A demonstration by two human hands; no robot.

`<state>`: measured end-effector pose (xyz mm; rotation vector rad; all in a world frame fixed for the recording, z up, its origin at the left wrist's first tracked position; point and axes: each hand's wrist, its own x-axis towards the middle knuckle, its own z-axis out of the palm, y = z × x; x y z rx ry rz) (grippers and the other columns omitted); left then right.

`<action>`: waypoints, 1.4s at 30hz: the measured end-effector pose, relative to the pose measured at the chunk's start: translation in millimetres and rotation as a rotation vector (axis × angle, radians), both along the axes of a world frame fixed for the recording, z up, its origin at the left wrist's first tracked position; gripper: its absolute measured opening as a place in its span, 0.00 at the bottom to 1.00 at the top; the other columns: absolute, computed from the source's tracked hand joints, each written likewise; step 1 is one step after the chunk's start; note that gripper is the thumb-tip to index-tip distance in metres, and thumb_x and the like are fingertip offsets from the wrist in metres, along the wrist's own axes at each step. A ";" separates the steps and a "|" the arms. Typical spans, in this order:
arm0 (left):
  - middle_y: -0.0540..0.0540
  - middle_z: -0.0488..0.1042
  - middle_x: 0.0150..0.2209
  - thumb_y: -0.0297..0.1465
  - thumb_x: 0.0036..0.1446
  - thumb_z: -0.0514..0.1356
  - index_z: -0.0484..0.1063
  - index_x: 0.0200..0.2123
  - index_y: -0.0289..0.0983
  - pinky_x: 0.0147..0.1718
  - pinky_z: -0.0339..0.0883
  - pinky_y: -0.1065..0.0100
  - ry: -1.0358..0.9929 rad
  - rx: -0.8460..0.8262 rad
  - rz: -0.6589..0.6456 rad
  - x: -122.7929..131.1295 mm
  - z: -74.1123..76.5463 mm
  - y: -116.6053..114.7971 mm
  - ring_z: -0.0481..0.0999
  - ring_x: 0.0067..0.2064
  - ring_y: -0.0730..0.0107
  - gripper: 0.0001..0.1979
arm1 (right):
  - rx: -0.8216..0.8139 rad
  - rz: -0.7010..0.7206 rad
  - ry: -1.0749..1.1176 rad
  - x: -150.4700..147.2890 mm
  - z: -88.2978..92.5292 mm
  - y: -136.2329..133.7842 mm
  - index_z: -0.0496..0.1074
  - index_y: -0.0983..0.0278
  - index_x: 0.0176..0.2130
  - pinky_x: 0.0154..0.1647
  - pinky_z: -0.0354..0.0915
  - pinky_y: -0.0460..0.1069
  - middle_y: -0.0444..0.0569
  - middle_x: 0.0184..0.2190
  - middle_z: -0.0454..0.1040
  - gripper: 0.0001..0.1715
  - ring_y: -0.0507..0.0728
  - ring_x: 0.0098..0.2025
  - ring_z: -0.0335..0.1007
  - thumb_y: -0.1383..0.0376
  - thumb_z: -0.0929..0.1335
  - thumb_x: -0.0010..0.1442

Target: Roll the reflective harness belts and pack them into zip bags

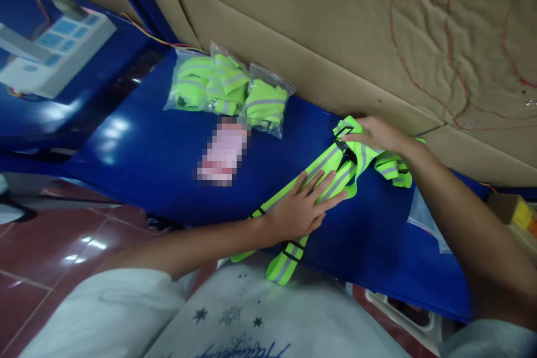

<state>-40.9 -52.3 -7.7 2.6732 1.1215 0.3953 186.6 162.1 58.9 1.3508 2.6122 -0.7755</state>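
Note:
A neon yellow-green reflective strap harness [289, 196] with grey stripes and black buckles lies across the blue table. Two of its strap ends hang over the front edge, towards my body. My left hand [300, 210] rests flat on the straps with its fingers spread. At the far end of the harness, my right hand [373, 131] has its thumb and fingers closed on the webbing, close to a black buckle [346, 149]. Beneath my right wrist lies a bunched part of the harness [394, 169], partly covered by the forearm.
Several see-through bags of similar straps [229, 85] stand against the cardboard wall [302, 17]. A blurred-out pink item [224, 152] lies in front of them. Flat plastic bags [428, 218] and a cardboard box [507, 212] are right; a white device [59, 47] is left.

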 end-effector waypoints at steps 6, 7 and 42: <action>0.33 0.47 0.76 0.41 0.73 0.48 0.56 0.73 0.38 0.73 0.40 0.39 -0.010 0.030 0.036 5.2 -12.2 -3.0 0.48 0.77 0.47 0.29 | 0.354 0.001 -0.284 -26.1 7.1 -28.8 0.77 0.62 0.50 0.39 0.62 0.52 0.56 0.45 0.81 0.20 0.65 0.44 0.77 0.51 0.66 0.70; 0.32 0.49 0.75 0.41 0.74 0.47 0.57 0.72 0.37 0.73 0.41 0.39 -0.015 0.033 0.039 6.1 -13.2 -3.3 0.49 0.76 0.47 0.29 | 0.414 0.003 -0.327 -32.1 6.8 -37.6 0.77 0.63 0.51 0.38 0.62 0.53 0.57 0.46 0.80 0.20 0.66 0.44 0.76 0.53 0.65 0.71; 0.28 0.44 0.76 0.50 0.69 0.52 0.53 0.73 0.29 0.74 0.39 0.42 0.000 0.075 0.190 -0.3 -12.2 -10.5 0.43 0.77 0.44 0.39 | 0.247 -0.364 -0.029 -68.3 -55.5 -173.6 0.39 0.63 0.78 0.72 0.18 0.77 0.54 0.78 0.36 0.40 0.67 0.79 0.18 0.50 0.45 0.75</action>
